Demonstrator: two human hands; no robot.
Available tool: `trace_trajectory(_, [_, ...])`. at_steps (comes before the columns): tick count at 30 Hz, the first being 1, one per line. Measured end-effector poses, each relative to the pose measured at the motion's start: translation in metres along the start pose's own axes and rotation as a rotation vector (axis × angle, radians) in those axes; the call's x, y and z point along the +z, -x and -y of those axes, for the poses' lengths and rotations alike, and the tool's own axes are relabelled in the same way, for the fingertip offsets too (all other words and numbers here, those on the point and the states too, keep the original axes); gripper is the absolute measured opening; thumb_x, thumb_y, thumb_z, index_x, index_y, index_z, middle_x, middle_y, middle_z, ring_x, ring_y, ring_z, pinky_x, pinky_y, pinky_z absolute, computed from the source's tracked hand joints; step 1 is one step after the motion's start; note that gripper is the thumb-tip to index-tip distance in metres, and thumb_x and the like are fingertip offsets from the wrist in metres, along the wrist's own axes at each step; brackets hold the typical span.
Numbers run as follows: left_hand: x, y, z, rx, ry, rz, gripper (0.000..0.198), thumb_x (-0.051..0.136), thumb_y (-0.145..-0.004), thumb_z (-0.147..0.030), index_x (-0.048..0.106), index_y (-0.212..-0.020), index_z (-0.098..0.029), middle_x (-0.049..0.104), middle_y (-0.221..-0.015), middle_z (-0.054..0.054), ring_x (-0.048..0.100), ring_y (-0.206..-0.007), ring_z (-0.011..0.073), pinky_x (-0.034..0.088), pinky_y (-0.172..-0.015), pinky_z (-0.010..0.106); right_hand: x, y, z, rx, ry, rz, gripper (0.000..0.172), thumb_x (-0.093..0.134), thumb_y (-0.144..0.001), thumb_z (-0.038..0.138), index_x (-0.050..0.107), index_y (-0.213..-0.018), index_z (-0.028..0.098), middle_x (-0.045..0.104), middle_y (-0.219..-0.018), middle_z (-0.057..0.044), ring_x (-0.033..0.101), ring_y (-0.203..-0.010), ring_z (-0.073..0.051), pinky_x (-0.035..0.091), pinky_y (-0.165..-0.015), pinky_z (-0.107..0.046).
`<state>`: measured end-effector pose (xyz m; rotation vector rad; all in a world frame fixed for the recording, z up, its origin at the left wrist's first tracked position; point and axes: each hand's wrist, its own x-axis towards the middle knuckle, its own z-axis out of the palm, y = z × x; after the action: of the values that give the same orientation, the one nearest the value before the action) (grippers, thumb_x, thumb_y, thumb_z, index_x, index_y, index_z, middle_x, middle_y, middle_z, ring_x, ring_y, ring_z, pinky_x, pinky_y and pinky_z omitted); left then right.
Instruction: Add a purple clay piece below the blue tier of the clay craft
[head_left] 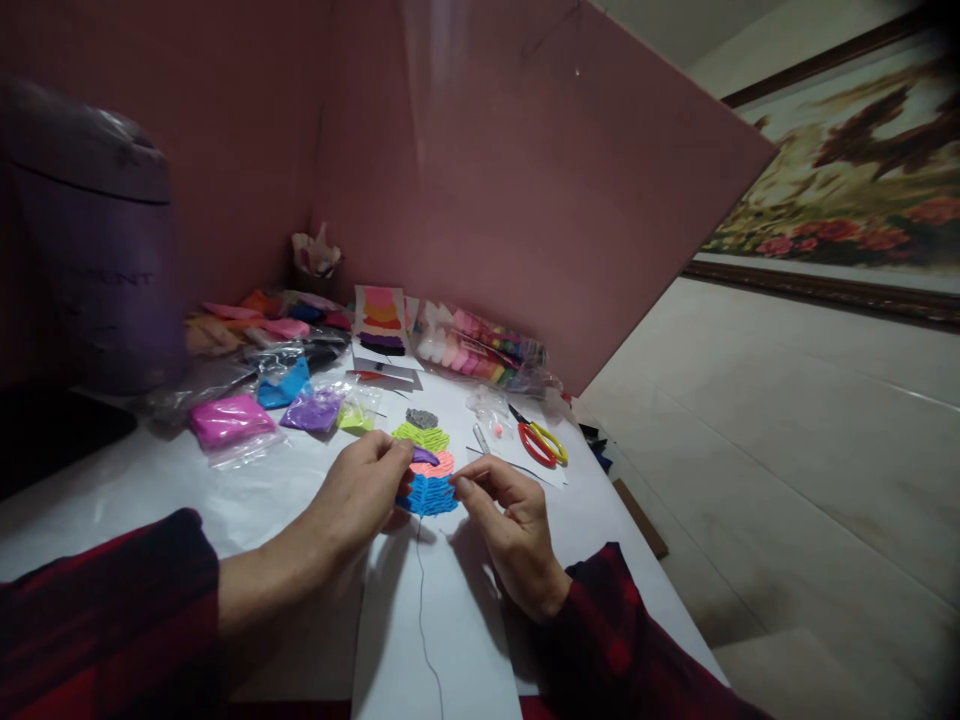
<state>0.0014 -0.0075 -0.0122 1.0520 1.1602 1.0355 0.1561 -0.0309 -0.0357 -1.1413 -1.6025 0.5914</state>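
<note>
A layered clay picture (427, 466) lies on a white sheet (435, 610): grey on top, then green, orange and blue ribbed bands. My left hand (360, 492) is closed in a pinch on a small purple clay piece (424, 456) over the orange band. My right hand (510, 520) rests beside the blue band, its fingers curled together and touching the band's right edge. Both wrists wear dark red sleeves.
Bags of coloured clay (229, 420) lie at the back left beside a purple pot (90, 240). A clay pack (480, 350), a sample card (382, 320) and red-yellow scissors (541, 442) sit behind. A pink board (525, 180) walls the table. The table edge drops off on the right.
</note>
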Motion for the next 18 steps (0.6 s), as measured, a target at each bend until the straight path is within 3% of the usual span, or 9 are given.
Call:
trace_trajectory(5, [0.001,-0.002,0.002,-0.009,0.023,-0.035,0.021,0.054,-0.075,-0.039,0.053,-0.072,-0.018,0.056,-0.069,0.002,0.055,-0.069,0.0195,0.045,-0.052,0.029,0.000,-0.003,-0.006,0.116,-0.121,-0.061,0.015,0.060,-0.084,0.029,0.065,-0.079,0.016,0.059,-0.067,0.000,0.050,-0.060,-0.012,0.038,-0.055,-0.024])
trace_trajectory(11, [0.000,-0.002,-0.001,-0.022,0.007,-0.027,0.022,0.054,-0.075,-0.040,0.056,-0.076,-0.018,0.057,-0.072,0.003,0.057,-0.073,0.0205,0.047,-0.055,0.031,0.001,-0.003,-0.009,0.125,-0.078,0.070,0.015,0.059,-0.084,0.027,0.064,-0.076,0.016,0.059,-0.067,-0.001,0.050,-0.062,-0.012,0.039,-0.058,-0.025])
trace_trajectory(18, [0.001,0.000,-0.004,-0.045,0.041,-0.048,0.022,0.059,-0.073,-0.038,0.051,-0.067,-0.018,0.056,-0.065,0.001,0.055,-0.063,0.0175,0.045,-0.051,0.029,0.001,-0.002,-0.011,0.122,-0.003,0.174,0.014,0.059,-0.084,0.024,0.066,-0.075,0.016,0.056,-0.066,0.000,0.045,-0.061,-0.012,0.037,-0.056,-0.024])
